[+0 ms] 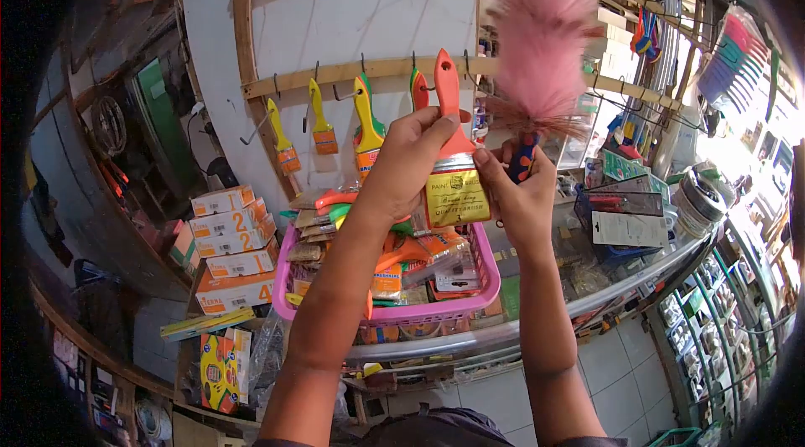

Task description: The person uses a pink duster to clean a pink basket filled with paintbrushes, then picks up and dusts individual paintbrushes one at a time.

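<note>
My left hand (408, 163) grips a wide paint brush (455, 194) by its orange-red handle. The brush stands upright, handle up, with a gold "PAINT BRUSH" wrapper over its bristles. My right hand (521, 191) is closed around the dark blue and orange handle of a pink feather duster (543, 44), which points upward. The right thumb touches the paint brush's edge. Beyond my left hand, yellow-handled brushes (320, 122) hang from hooks on a wooden rail (314, 75). Below both hands sits a pink basket (489, 267) of packaged brushes and other small goods.
Orange-and-white boxes (233, 243) are stacked left of the basket. A glass display counter (549, 304) runs along the front. On the right stands a dark blue basket (616, 252) of packaged goods. Wire racks (713, 321) of small items line the far right.
</note>
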Available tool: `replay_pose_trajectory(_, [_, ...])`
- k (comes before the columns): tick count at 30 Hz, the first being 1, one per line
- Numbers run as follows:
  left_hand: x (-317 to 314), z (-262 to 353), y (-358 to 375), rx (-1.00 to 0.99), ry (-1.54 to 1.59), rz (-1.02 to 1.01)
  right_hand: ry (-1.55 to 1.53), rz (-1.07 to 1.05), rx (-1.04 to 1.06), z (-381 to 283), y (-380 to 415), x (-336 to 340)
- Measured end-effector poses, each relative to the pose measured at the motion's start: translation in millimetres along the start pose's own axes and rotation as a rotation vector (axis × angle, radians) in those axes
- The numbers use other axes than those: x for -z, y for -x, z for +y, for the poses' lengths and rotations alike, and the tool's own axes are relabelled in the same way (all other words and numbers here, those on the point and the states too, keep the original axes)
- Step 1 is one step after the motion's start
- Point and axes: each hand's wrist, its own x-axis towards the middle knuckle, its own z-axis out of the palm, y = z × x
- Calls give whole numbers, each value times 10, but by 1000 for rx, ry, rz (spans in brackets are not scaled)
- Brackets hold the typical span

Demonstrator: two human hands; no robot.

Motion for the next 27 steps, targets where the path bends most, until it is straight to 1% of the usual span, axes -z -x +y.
replay_pose_trajectory(1, [-5, 61, 4, 37, 30, -13, -44, 6, -2, -12, 1, -4])
replay_pose_trajectory(3, [-34, 193, 11, 115, 88, -43, -1, 5, -2, -77, -29, -22])
replay_pose_trajectory(7, [-145, 337, 15, 147, 152, 59, 41, -8, -35, -219, -113, -15])
replay_pose_trajectory(8, [-177, 372, 22, 169, 160, 88, 6, -68, -90, -281, -130, 23])
replay_pose_trajectory(9, [-189, 387, 25, 192, 170, 119, 36, -75, -103, -337, -138, 14])
replay_pose_trajectory(11, [-125, 344, -11, 166, 140, 66, 99, -86, -135, -401, -144, 4])
replay_pose_trajectory(15, [122, 48, -145, 121, 17, -9, 211, -149, -153, -127, -174, 66])
replay_pose_trajectory(16, [119, -16, -146, 109, -12, 30, 261, -160, -155, 24, -197, 103])
replay_pose_trajectory(19, [333, -392, -337, -99, -460, 129, 382, -140, -10, 510, -283, 126])
replay_pose_trajectory(20, [447, -517, -420, -124, -532, 150, 481, -146, 38, 566, -308, 113])
replay_pose_trajectory(23, [639, -744, -574, -203, -653, 236, 516, -135, 147, 1154, -470, 136])
replay_pose_trajectory(24, [687, -801, -620, -229, -663, 244, 489, -133, 146, 1264, -504, 121])
replay_pose_trajectory(27, [881, -982, -785, -300, -715, 268, 626, -147, 107, 1423, -546, 198])
